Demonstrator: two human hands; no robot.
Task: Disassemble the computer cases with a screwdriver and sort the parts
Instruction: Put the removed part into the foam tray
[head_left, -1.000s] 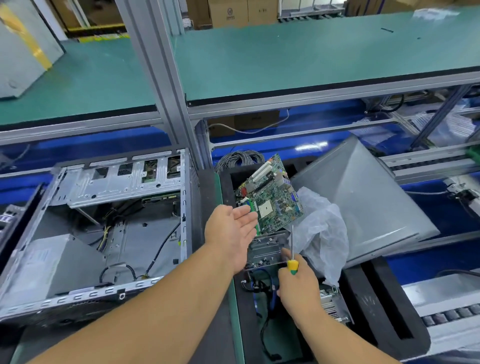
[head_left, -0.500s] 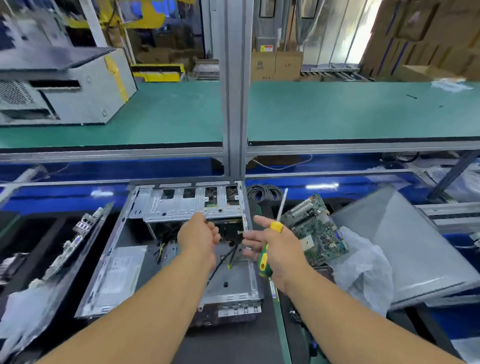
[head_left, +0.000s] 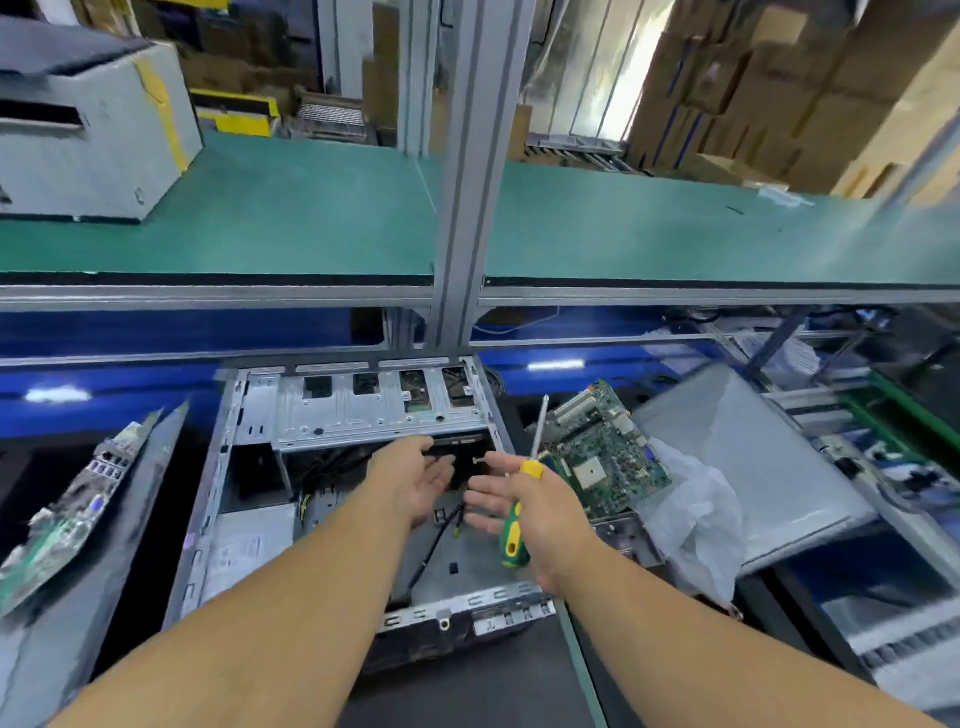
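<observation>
An open grey computer case lies flat in front of me, with cables and a power supply inside. My left hand is open, palm up, over the case's middle, holding nothing. My right hand hovers beside it, fingers spread, with a green-and-yellow screwdriver clamped under the thumb, its shaft pointing up. A green motherboard lies to the right, outside the case, on a pile of parts.
A white plastic bag and a grey case panel lie at the right. Another circuit board leans at the far left. A vertical metal post and a green shelf rise behind the case.
My left hand let go of the motherboard, which now rests at the right. Both hands swung left over the open case, and my view lifted and turned left.
</observation>
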